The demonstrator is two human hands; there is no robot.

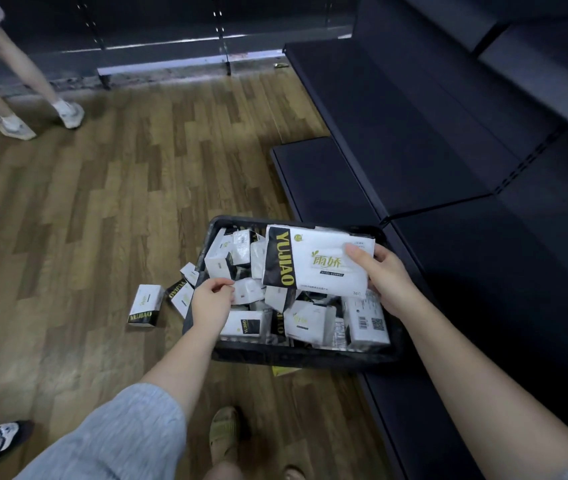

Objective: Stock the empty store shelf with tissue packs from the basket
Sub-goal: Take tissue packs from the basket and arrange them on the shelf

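**Tissue pack held above the basket**

I take the black basket [296, 355] as my landmark. It sits on the wood floor [85, 220], touching the front edge of the dark store shelf [431, 150] on its right side. My right hand [388, 278] grips a large tissue pack [313, 261] above the basket's far right corner, thumb on the printed face, fingers curled behind it. My left hand [211, 299] hovers over the basket's left rim, thumb and fingertips drawn close together; I cannot tell whether they pinch anything. More packs lie piled inside the basket. Two loose packs [146, 305] lie on the floor just left of the basket. A person's legs [15, 81] stand well beyond it, to the far left.
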